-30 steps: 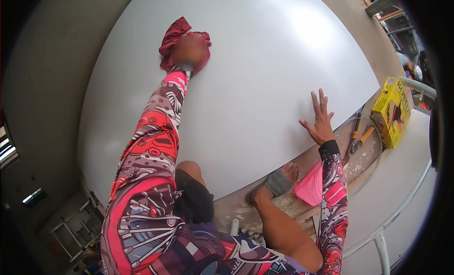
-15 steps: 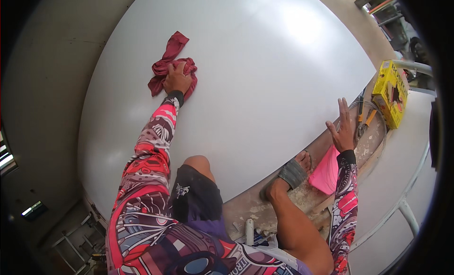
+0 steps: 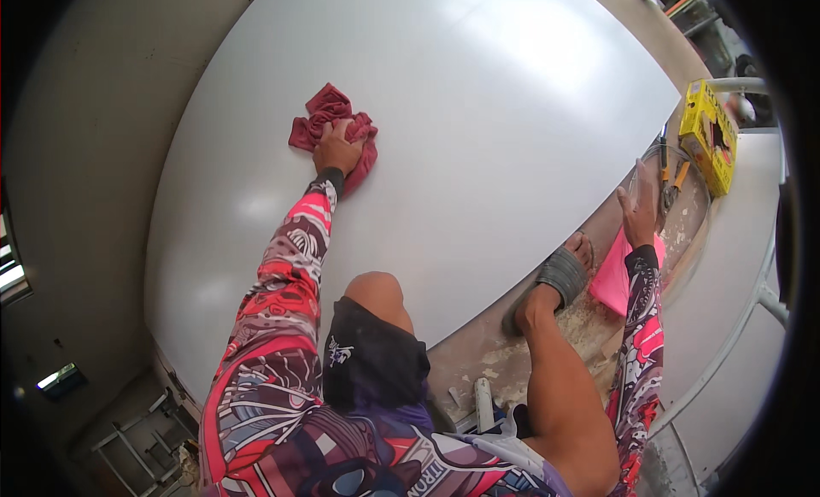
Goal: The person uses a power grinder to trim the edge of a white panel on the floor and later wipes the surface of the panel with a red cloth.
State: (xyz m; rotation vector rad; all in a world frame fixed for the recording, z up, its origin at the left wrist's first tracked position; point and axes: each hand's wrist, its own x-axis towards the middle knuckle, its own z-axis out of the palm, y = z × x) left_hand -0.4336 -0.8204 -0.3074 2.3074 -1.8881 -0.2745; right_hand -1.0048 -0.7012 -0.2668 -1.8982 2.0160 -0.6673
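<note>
My left hand (image 3: 336, 148) presses a crumpled dark red cloth (image 3: 326, 105) against the large glossy white panel (image 3: 478, 189), its fingers curled into the fabric. The cloth lies bunched on the left half of the panel. At the panel's right edge, my right hand (image 3: 639, 208) is raised with its fingers stretched out and slightly blurred, holding nothing. Beside that hand are pliers with orange handles (image 3: 676, 179) and a loop of thin wire. Just below the wrist, a bright pink piece of material (image 3: 608, 279) lies on the worn board, partly behind my forearm.
A yellow box (image 3: 711, 142) with a torn opening stands at the right, against pale metal rails (image 3: 736, 352). My sandalled foot (image 3: 564, 270) rests on the paint-flecked board (image 3: 487, 352) by the panel's edge. A plain wall (image 3: 111, 95) borders the panel on the left.
The cloth is bunched tighter, its long loose end drawn in, and my left hand sits slightly right and lower. My right hand has shifted a little right within the view, which has moved too.
</note>
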